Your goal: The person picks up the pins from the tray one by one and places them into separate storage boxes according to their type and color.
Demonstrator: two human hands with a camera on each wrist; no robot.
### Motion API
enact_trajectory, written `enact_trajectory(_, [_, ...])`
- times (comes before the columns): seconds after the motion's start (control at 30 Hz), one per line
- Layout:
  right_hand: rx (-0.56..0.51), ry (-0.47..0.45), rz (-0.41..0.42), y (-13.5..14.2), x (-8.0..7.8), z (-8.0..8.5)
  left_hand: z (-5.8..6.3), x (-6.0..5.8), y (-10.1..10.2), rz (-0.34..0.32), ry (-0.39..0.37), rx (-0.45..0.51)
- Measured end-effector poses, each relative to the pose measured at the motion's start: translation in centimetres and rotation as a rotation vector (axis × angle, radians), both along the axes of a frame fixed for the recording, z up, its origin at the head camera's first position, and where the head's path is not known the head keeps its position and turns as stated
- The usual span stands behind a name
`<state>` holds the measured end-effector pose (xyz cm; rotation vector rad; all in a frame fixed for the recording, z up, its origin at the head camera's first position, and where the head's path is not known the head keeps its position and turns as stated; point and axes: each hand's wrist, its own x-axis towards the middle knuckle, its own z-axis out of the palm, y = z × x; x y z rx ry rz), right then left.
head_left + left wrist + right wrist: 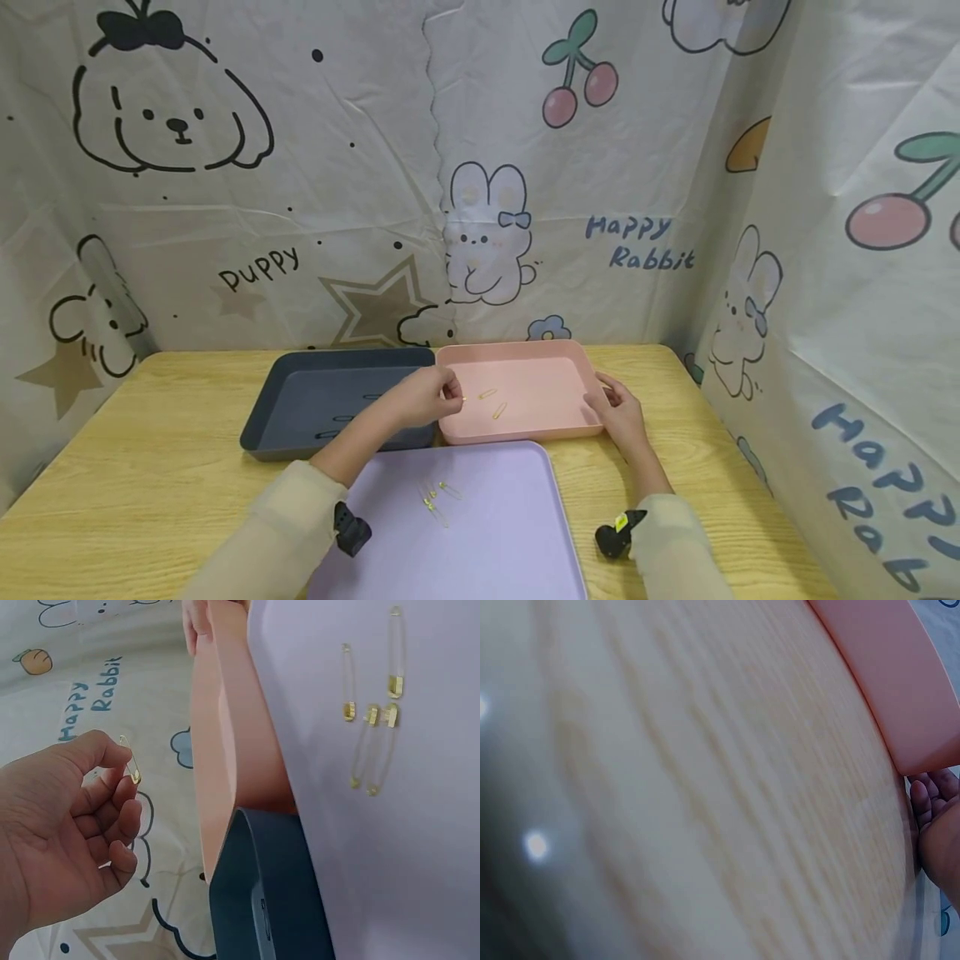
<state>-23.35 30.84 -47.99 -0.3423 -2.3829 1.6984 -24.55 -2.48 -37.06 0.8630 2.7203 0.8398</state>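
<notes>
My left hand (423, 398) hangs over the left edge of the pink tray (543, 383), pinching a gold safety pin (133, 766) between thumb and forefinger. Two more gold safety pins (499, 411) lie inside the pink tray. At that tray's right edge my right hand (621, 415) grips the rim, thumb over the inner side and fingers outside. Nearer to me, several gold safety pins (394, 686) lie in a loose cluster on the lavender tray (495, 542).
Left of the pink tray stands a dark blue-grey tray (300, 396) holding several dark pins (327, 435), partly hidden by my left arm. The trays sit on a wooden table (150, 467). A printed cloth (360, 167) hangs behind and at the sides.
</notes>
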Motion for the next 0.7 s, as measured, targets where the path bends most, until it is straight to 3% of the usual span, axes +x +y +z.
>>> enact_trajectory(0.4, [-0.018, 0.000, 0.007, -0.2, 0.0, 0.0, 0.7, -1.9, 1.6, 0.008, -0.006, 0.058])
enact_trajectory(0.7, [0.000, 0.012, -0.002, 0.0, -0.1, -0.2, 0.5, -3.1, 2.2, 0.043, -0.003, 0.029])
